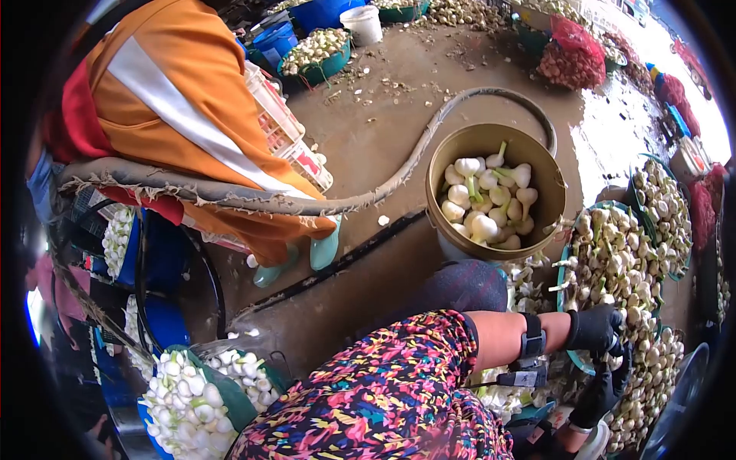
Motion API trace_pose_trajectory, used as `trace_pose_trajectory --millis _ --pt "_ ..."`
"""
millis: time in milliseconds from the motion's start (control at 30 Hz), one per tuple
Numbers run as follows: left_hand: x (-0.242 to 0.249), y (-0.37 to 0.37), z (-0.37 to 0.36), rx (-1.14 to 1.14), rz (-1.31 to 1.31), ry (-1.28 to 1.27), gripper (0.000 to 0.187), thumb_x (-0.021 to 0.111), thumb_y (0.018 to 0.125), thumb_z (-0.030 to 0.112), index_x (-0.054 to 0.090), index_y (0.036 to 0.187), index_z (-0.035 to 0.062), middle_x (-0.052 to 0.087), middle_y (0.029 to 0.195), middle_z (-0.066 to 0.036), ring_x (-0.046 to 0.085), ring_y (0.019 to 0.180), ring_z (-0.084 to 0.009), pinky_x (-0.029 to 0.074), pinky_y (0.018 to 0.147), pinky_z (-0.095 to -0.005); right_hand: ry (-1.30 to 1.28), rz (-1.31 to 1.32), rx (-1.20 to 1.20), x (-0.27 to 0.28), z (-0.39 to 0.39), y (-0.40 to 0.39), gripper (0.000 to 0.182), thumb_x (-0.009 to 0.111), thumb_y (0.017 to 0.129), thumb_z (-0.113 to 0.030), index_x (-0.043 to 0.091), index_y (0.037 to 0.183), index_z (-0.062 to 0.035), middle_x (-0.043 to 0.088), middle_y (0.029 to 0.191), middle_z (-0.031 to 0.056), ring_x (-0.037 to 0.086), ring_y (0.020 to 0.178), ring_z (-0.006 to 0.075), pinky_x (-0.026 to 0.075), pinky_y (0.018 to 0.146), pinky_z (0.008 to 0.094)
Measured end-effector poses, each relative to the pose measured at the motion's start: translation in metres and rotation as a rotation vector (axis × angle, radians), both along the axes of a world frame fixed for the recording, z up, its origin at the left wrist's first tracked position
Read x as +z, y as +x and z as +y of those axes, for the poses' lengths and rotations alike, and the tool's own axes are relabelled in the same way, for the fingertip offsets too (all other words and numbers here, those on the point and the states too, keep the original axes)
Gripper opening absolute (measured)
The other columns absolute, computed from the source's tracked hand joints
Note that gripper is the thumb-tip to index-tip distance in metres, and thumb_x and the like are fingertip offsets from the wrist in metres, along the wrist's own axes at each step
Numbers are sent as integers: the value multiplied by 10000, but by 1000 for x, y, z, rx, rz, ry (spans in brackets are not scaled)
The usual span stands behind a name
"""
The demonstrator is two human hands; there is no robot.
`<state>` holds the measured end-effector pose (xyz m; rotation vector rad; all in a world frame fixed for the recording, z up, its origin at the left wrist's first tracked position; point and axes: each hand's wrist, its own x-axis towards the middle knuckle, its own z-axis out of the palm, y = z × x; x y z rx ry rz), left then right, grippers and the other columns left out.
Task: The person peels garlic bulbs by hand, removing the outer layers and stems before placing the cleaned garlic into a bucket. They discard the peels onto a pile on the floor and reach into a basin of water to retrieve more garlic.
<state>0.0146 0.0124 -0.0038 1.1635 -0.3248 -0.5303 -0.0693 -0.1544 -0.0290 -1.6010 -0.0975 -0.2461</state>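
My left hand [595,330], in a black glove, is closed at the edge of a heap of untrimmed garlic bulbs [613,264]. Just below it, my right hand [602,389], also black-gloved, is closed too, and the two almost meet. A pale garlic bulb [614,360] shows between them, apparently in my left fingers. What my right fingers grip is hidden. Beyond my knee stands a brown bucket [563,207] of trimmed white garlic bulbs [484,201]. A dark band with a small device [532,336] circles my left forearm.
A person in orange trousers [176,100] and pale green boots [325,244] stands at left. A thick frayed hose [307,205] crosses the wet floor [383,138]. Around are tubs of garlic [184,402], a red mesh sack [571,55], a white bucket [362,25] and stacked crates [276,107].
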Motion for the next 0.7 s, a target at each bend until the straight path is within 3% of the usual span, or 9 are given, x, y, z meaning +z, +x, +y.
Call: trace_pose_trajectory --millis 200,333,400,433,467,533,600,667,700 --pt "-21 7 -21 49 -246 258 140 681 601 102 626 685 3 604 606 -149 584 542 -217 454 535 -350 44 45 -25 2 -5 -2 466 501 871 -102 393 1308 19 444 1306 127 475 1138 208 402 933 320" --pt "-30 8 -32 107 -397 335 116 626 582 91 607 662 10 583 643 -209 580 566 -292 442 564 -400 167 82 -99 8 5 -9 404 461 931 -245 437 1267 -21 509 1171 81 525 994 153 449 786 273" --pt "-32 7 -36 88 -378 336 111 620 588 90 608 664 11 580 639 -209 579 557 -286 443 558 -394 518 218 241 -77 -104 -15 387 433 944 -232 430 1266 -18 505 1164 84 514 1003 144 439 798 272" --pt "-34 6 -41 65 -306 282 117 622 613 99 604 670 -2 581 629 -208 578 546 -267 442 549 -390 573 239 52 -55 -75 -15 369 413 947 -192 416 1271 -14 510 1154 87 512 1008 141 434 819 278" --pt "-32 5 -41 63 -298 280 117 622 613 99 604 670 -2 581 629 -208 578 546 -267 442 549 -390 571 246 49 -36 -53 -12 369 413 947 -192 416 1271 -14 510 1154 87 512 1008 141 434 819 278" --pt "-21 1 -36 -8 -188 182 140 627 638 111 599 678 -20 583 618 -206 581 545 -247 444 546 -382 208 151 -130 -12 -29 -8 373 417 941 -170 402 1276 -8 523 1139 88 527 1001 165 438 836 294" --pt "-11 -3 -32 -36 -89 166 181 645 643 134 601 697 -33 589 633 -213 588 565 -254 450 557 -386 237 169 -76 -11 -36 -12 376 428 935 -162 400 1276 -6 522 1153 89 527 1022 183 424 876 305" --pt "-30 2 -49 42 -207 248 194 654 626 140 609 712 -28 594 660 -224 604 605 -296 462 580 -390 233 220 -87 -10 -37 -15 340 466 922 -161 458 1219 2 510 1160 81 493 1049 156 372 924 289" --pt "-38 2 -55 74 -229 278 199 655 613 137 615 724 -23 598 687 -235 612 647 -338 468 604 -400 -338 64 -214 -19 -38 -16 350 480 907 -126 452 1230 7 510 1167 89 496 1055 164 373 929 295"
